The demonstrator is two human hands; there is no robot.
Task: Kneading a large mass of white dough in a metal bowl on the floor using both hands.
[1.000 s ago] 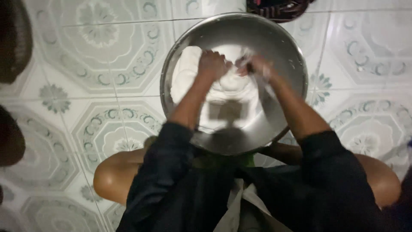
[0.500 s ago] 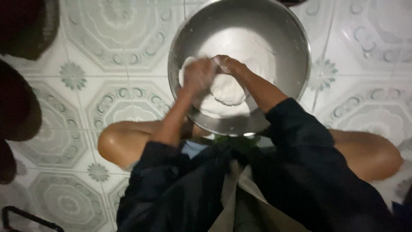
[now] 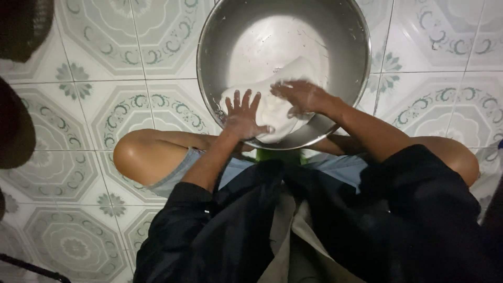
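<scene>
The person is squatting on a tiled floor [image 3: 105, 110] and working a white dough [image 3: 280, 107] that is lying in the near part of a wide metal bowl [image 3: 209, 47], against its wall. The left hand [image 3: 243, 112] is lying open, fingers spread, pressing flat on the dough's near left edge. The right hand [image 3: 301, 96] is also open, palm down across the top of the dough, gripping nothing. Both hands are bearing down close to the near rim, so the bowl looks likely to tip toward the knees or skid on the smooth tiles if the push is running off-centre. The dough looks soft and could be sticking to the fingers, dragging out over the rim. Dark shapes [image 3: 15, 126] are lying at the left edge, too dim to identify.
</scene>
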